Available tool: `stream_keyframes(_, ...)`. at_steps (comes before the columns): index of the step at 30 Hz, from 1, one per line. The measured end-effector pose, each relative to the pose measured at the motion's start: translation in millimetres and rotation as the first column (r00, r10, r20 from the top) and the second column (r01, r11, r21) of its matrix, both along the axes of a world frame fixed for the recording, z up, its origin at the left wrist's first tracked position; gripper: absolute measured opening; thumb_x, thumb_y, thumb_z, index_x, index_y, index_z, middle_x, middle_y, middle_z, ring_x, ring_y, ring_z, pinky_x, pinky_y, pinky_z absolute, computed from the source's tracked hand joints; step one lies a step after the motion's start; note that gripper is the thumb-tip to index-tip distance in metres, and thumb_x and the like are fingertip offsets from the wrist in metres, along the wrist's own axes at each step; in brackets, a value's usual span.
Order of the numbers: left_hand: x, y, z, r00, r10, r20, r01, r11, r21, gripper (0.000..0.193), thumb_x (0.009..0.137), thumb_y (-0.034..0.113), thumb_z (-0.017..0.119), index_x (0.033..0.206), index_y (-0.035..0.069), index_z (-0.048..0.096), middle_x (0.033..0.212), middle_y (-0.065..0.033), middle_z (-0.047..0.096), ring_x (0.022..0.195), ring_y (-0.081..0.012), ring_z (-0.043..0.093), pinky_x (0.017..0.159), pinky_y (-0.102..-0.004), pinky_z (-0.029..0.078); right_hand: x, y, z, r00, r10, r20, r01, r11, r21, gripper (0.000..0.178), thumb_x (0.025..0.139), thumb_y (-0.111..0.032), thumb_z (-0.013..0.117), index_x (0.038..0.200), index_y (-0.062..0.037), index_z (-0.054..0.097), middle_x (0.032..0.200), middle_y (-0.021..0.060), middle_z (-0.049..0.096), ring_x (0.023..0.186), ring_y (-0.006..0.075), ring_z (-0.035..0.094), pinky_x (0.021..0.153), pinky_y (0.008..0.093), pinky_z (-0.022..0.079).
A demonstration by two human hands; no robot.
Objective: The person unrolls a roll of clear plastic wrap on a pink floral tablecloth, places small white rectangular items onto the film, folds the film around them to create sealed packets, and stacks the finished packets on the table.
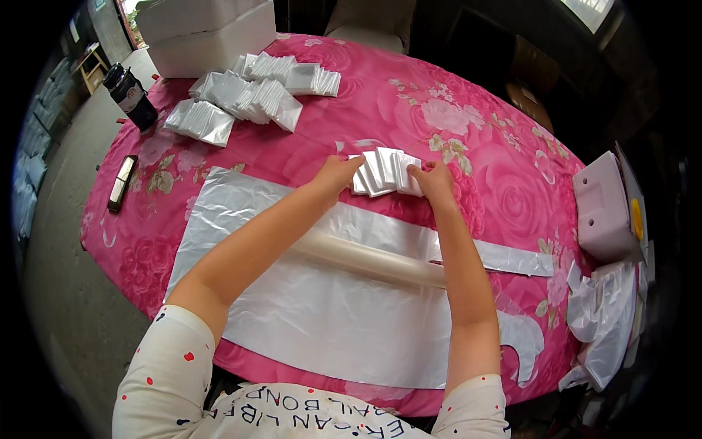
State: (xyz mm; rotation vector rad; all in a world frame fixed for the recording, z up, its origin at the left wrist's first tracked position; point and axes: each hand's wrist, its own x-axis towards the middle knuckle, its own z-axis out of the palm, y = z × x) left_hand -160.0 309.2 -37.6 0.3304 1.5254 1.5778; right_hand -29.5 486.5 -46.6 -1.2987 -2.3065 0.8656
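A short overlapping row of flat, folded white plastic packets (385, 173) lies on the pink table cover in front of me. My left hand (339, 175) pinches the left end of this row. At its right end, the thumb and fingers of my right hand (436, 181) close on the last packet. Nearer to me, under my forearms, a large thin white plastic sheet (329, 340) is spread out, with a strap-like strip and a curved cut-out on its right side. Across it lies a long pale tube or roll (365, 261), partly hidden by my right forearm.
Stacks of similar folded packets (252, 91) fill the far left, before a white foam box (212, 40). A dark bottle (131, 97) and a phone-like object (123, 183) sit at the left edge. On the right are a pale foam box (603, 208) and crumpled plastic (603, 314).
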Motion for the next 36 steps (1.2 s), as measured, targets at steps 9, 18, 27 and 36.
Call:
stream_keyframes(9, 23, 23, 19, 0.972, 0.021, -0.235, -0.064, 0.982, -0.178, 0.047, 0.081, 0.032, 0.064, 0.108, -0.005, 0.052, 0.097, -0.0123, 0.06, 0.083, -0.0173, 0.06, 0.067, -0.0318, 0.048, -32, -26, -17, 0.944, 0.206, -0.258, -0.259, 0.946, -0.193, 0.05, 0.071, -0.032, 0.073, 0.103, 0.0035, 0.057, 0.091, 0.0148, 0.064, 0.083, 0.0207, 0.062, 0.073, 0.0307, 0.048)
stream_keyframes(18, 93, -94, 41, 0.774, 0.099, -0.626, 0.169, 0.919, 0.355, 0.039, 0.08, 0.012, 0.061, 0.116, 0.001, 0.048, 0.104, -0.0099, 0.056, 0.094, -0.0196, 0.054, 0.082, -0.0313, 0.043, 74, -168, 65, 0.57, 0.269, -0.776, -0.644, 0.733, -0.219, 0.039, 0.089, -0.006, 0.053, 0.126, -0.0014, 0.041, 0.112, 0.0057, 0.054, 0.106, 0.013, 0.048, 0.091, 0.0278, 0.037)
stream_keyframes(27, 150, -159, -15, 0.616, 0.147, -0.774, 0.249, 0.896, 0.368, 0.092, 0.068, 0.034, 0.078, 0.137, 0.006, 0.023, 0.103, -0.0122, 0.055, 0.097, -0.0236, 0.054, 0.083, -0.0362, 0.045, 134, -244, 14, 0.614, 0.257, -0.747, -0.669, 0.672, -0.318, 0.087, 0.085, -0.063, 0.039, 0.142, -0.0046, 0.012, 0.136, 0.0177, 0.03, 0.128, 0.0274, 0.03, 0.105, 0.0404, 0.024)
stream_keyframes(36, 159, -164, -16, 0.452, 0.233, -0.861, 0.314, 0.862, 0.398, 0.098, 0.063, 0.03, 0.081, 0.139, 0.006, 0.023, 0.096, -0.0111, 0.057, 0.087, -0.026, 0.058, 0.079, -0.0365, 0.046, 140, -264, 7, 0.552, 0.242, -0.798, -0.585, 0.795, -0.163, 0.09, 0.083, -0.07, 0.033, 0.14, -0.0025, 0.017, 0.13, 0.0196, 0.038, 0.121, 0.0279, 0.037, 0.102, 0.0402, 0.028)
